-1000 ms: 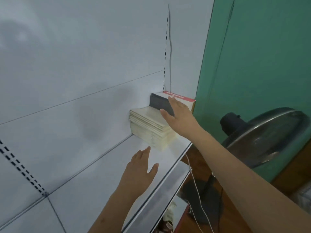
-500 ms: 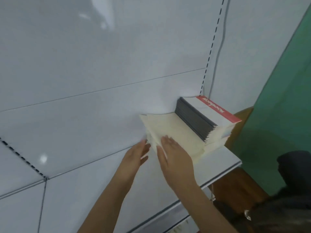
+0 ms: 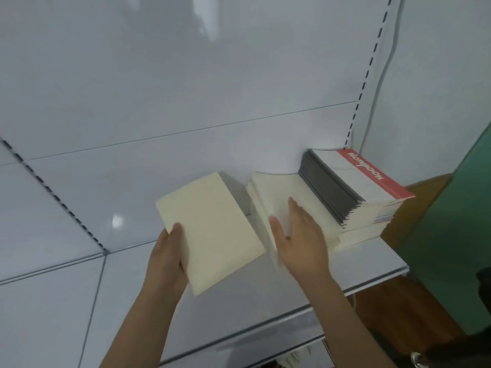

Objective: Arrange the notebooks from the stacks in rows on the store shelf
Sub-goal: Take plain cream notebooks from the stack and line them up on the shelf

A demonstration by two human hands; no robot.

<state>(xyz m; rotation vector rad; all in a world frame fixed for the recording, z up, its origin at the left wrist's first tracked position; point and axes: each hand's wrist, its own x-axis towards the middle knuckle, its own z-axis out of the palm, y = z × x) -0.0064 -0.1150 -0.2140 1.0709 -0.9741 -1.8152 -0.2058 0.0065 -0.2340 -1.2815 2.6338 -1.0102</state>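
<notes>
Currently, left hand (image 3: pixel 167 257) grips a cream notebook (image 3: pixel 210 232) by its near-left corner: thumb curled over the top cover, the remaining fingers under the book and out of sight. The notebook is held tilted, clear of the stack, above the white shelf (image 3: pixel 366 258) and just left of the cream stack (image 3: pixel 276 197).

Right hand (image 3: pixel 300 240) lies palm-down on the cream stack. Fingers straight and together, pointing toward the back panel (image 3: pixel 186 88); thumb spread out to the left along the stack's left edge. It presses flat and pinches nothing. The stack's left edge looks smeared (motion blur, so page detail there cannot be read).

Second stack (image 3: pixel 353 181) sits on top of the right part of the cream stack, against the back panel: dark grey spines facing left, top cover pale with a red band and white lettering along its right edge. Neither hand touches it.

Both stacks stand at the far right end of the shelf, beside a slotted upright (image 3: pixel 369 67) with a thin white cable (image 3: pixel 385 62) running alongside. A green wall (image 3: pixel 457 208) and brown wooden floor (image 3: pixel 398 309) lie to the right and below the shelf.
</notes>
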